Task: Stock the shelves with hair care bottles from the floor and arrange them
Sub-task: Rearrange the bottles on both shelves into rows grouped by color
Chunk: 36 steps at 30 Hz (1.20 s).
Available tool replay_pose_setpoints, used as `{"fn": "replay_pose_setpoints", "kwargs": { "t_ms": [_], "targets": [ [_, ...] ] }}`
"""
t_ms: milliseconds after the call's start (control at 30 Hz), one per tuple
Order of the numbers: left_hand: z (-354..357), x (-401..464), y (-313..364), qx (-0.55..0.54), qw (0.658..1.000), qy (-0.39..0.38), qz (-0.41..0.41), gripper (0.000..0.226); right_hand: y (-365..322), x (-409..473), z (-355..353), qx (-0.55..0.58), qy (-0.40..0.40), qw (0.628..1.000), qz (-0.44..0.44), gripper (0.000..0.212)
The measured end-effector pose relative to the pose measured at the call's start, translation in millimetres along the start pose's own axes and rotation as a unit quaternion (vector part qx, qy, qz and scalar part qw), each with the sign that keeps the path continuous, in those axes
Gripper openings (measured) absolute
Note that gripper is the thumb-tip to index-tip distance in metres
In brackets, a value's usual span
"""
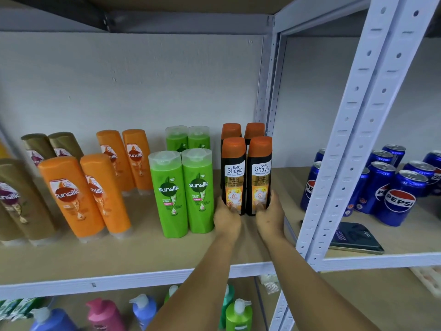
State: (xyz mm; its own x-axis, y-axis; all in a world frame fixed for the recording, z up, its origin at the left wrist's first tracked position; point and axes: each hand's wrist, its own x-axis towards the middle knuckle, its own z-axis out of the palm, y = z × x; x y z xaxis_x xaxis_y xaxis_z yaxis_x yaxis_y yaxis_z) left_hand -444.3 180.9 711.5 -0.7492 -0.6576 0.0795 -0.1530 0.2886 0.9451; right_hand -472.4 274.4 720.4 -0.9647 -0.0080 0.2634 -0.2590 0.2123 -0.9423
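Two black Safi Shayla bottles with orange caps stand upright side by side on the wooden shelf (143, 254). My left hand (226, 217) grips the base of the left black bottle (233, 173). My right hand (270, 215) grips the base of the right black bottle (260, 173). Two more black bottles (243, 130) stand right behind them. To the left are green Sunsilk bottles (182, 192), orange Sunsilk bottles (83, 194) and gold Sunsilk bottles (16, 199), each in rows two deep.
A white perforated upright (353, 130) rises just right of my hands. Beyond it stand blue Pepsi cans (391, 185) and a dark flat phone-like item (355, 237). The lower shelf holds pump bottles (143, 309). A wall closes the back.
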Motion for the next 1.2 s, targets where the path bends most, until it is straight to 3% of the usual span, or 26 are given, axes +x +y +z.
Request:
{"fn": "replay_pose_setpoints", "kwargs": {
  "t_ms": [333, 1200],
  "targets": [
    [8, 15, 4, -0.011, 0.999, 0.029, 0.014, 0.044, -3, 15, 13, 0.036, 0.017, 0.999, -0.005, 0.045],
    [12, 40, 1, -0.058, 0.998, 0.01, 0.014, 0.042, 8, 37, 25, 0.024, 0.014, 0.999, 0.017, 0.039]
  ]
}}
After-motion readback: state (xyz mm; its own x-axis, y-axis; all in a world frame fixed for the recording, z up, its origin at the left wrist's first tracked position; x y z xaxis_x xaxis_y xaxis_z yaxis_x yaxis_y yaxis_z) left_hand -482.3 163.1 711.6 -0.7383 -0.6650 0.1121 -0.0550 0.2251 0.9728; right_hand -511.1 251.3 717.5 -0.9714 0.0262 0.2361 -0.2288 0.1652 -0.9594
